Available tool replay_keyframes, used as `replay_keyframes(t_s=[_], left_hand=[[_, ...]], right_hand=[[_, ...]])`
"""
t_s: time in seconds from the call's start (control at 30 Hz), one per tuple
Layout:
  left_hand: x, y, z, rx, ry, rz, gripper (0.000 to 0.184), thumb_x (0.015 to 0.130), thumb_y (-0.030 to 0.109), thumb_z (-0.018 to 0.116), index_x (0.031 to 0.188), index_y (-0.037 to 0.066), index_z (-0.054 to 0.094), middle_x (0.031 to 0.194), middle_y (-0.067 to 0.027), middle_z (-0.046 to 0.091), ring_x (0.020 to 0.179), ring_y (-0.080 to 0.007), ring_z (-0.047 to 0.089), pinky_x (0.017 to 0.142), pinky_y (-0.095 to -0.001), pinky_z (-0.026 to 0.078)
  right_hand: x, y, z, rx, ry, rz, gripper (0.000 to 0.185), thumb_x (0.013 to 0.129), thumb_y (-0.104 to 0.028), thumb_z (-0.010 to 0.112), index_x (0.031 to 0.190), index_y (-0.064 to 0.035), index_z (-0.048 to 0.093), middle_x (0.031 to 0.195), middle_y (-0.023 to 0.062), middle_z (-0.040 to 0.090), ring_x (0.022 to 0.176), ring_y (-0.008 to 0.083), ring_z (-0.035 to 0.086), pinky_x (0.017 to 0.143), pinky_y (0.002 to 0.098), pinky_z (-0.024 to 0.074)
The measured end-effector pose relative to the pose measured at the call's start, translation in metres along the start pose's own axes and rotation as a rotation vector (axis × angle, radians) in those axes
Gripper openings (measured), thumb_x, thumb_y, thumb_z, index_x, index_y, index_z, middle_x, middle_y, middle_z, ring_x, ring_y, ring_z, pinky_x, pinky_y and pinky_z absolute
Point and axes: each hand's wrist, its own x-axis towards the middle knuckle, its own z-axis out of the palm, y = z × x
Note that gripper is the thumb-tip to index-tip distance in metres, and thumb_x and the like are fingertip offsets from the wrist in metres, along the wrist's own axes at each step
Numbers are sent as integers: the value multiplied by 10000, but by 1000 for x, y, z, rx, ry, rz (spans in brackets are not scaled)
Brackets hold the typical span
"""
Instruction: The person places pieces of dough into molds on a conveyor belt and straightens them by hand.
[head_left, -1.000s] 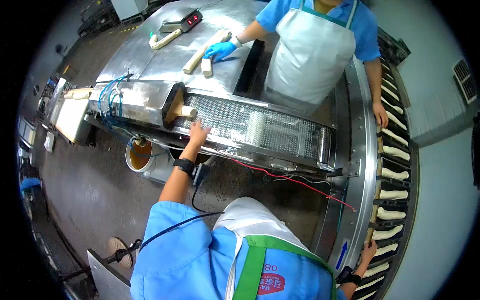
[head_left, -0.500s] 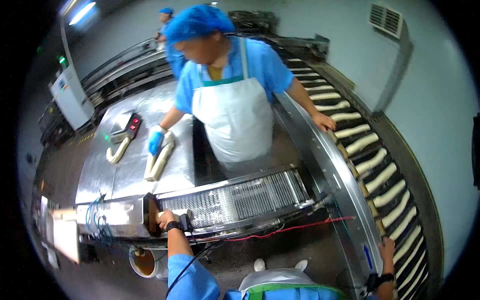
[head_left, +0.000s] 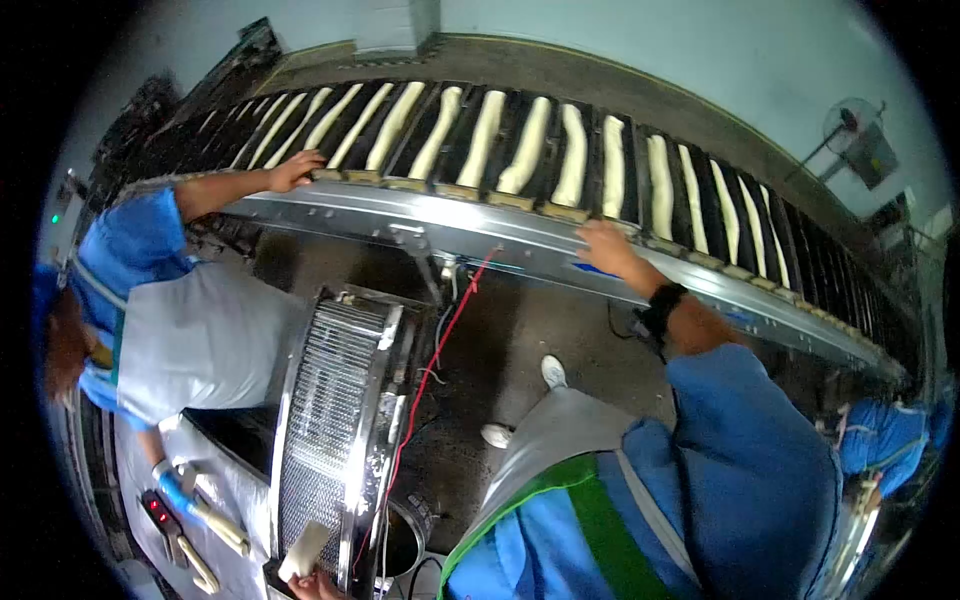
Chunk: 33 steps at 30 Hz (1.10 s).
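My left hand [head_left: 316, 587], at the bottom edge of the view, has its fingers closed on the lower end of a short, pale dough piece [head_left: 305, 550] over the mesh belt [head_left: 325, 425]. My right hand [head_left: 608, 248] rests on the near edge of the long conveyor's metal rail [head_left: 450, 215], fingers extended and holding nothing. Just beyond its fingertips lies a dough strip [head_left: 613, 165] in a dark tray. Similar strips lie in a row of trays on both sides of it.
At the left, a co-worker has one bare hand [head_left: 297, 170] on the rail and a blue-gloved hand [head_left: 175, 490] by dough on the metal table [head_left: 235, 465]. A scale [head_left: 158, 512] stands there. A red cord [head_left: 435, 360] hangs beside the mesh belt. Another person [head_left: 880, 435] is at the right.
The view has swung right towards the long conveyor. My left hand went from open above the mesh belt to the dough at the machine's mouth. My right hand is still at the rail.
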Motion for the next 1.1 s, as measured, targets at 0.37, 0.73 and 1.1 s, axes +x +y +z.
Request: replay_keyframes(t_s=[0.37,0.73,1.1], left_hand=[[-119,106,256,-244,-751,-124,481,708,85,522,1147,-25,356,1057,-171,451,955,-240,461,827,-367,391],[-383,64,541,-97,-1766,-167,484,784,168,517,1200,5,330,1190,-118,394,1096,-216,392,903,-351,330],[-516,24,621,236,-2244,76,364,838,281,438,1116,48,467,1158,-52,458,1095,-151,377,896,-303,277]], right_hand=[[-5,20,-1,809,-97,-404,446,787,-327,535,1091,-9,462,1022,135,537,965,222,508,817,327,403],[-62,77,-171,1075,244,-562,636,643,-338,680,1081,28,400,890,186,555,811,253,554,710,309,438],[-166,336,-198,1631,689,-17,424,744,-236,523,1046,52,449,887,112,556,749,154,549,569,210,480]])
